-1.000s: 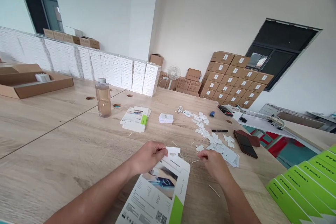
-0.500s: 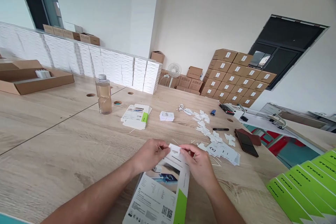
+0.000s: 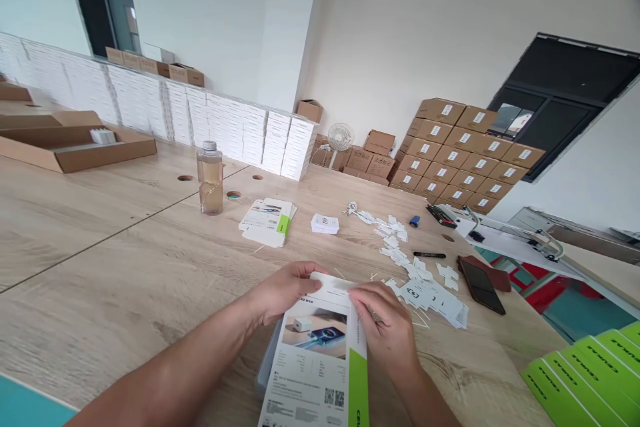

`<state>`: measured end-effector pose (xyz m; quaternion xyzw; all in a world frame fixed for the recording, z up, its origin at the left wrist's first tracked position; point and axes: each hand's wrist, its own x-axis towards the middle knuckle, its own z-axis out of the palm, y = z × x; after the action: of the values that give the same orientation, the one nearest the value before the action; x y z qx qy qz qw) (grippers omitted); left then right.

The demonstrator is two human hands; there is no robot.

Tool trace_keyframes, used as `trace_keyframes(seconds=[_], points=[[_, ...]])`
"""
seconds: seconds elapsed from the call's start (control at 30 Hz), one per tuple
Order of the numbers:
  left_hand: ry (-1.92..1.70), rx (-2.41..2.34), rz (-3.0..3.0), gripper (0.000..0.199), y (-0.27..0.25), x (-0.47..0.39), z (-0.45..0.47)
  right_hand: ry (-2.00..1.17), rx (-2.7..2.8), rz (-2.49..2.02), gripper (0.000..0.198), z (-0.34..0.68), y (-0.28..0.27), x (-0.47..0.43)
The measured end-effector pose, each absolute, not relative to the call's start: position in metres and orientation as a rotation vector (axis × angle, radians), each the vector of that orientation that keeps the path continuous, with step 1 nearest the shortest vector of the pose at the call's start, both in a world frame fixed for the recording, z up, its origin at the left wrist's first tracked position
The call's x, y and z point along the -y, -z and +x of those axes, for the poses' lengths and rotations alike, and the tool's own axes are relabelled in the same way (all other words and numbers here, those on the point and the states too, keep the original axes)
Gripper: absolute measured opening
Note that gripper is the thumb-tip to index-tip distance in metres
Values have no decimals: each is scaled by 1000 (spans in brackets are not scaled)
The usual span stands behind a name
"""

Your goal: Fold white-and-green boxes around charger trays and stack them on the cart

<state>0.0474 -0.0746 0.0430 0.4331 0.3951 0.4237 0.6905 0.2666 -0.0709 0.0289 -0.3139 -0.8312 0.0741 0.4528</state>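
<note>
A white and green printed packaging box (image 3: pixel 317 367) lies in front of me, with a picture of a charger and phone on its face. At its top end, my left hand (image 3: pixel 287 290) pinches the left corner of the white flap (image 3: pixel 330 287). My right hand (image 3: pixel 385 320) grips the flap's right corner with thumb and bent fingers. Under the box's left side a greyish, rounded edge (image 3: pixel 265 367) shows; what it belongs to is hidden. Beyond my hands sit a stack of flat printed cartons (image 3: pixel 267 221) and a small stack of white cards (image 3: pixel 325 223).
A bottle (image 3: pixel 210 180) stands left of the cartons. Paper scraps (image 3: pixel 395 247), a black marker (image 3: pixel 429 255) and a phone (image 3: pixel 481 285) lie to the right. Green boxes (image 3: pixel 565 373) are lined up at lower right. An open cardboard tray (image 3: pixel 105 153) sits far left.
The flap's hanger hole, visible before between my hands, no longer shows, and the flap looks folded over. The view has turned slightly left. Both hands keep hold of the top end.
</note>
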Motion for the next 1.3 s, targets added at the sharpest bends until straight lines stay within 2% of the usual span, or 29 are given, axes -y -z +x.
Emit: trace_keyframes(seconds=[0.23,0.37,0.5,0.6,0.73,0.83,0.97,1.13,1.3], points=[[-1043,-921,1077,24,-48,77,50,88,2181,-669,33,268,-33,71],[-1076,-919,1247,25,-56,82,52,73,2121,-681,37,265,-34,73],[-1070,-908,1368,35,-59,87,53,-80,2000,-795,27,265,-35,78],[-1069,-932,1406,31,-59,88,53,-303,1957,-921,19,270,-40,80],[-1050,-929,1425,31,-60,89,54,-751,1910,-947,32,277,-48,80],[-1067,-929,1449,29,-61,89,54,-959,1818,-919,39,279,-49,79],[-1069,-936,1476,29,-60,89,56,-978,1748,-1008,38,277,-46,80],[-1099,-928,1483,26,-60,90,58,-1072,1643,-1062,56,274,-43,81],[-1102,-928,1458,24,-58,90,60,-1080,1621,-1057,51,274,-42,80]])
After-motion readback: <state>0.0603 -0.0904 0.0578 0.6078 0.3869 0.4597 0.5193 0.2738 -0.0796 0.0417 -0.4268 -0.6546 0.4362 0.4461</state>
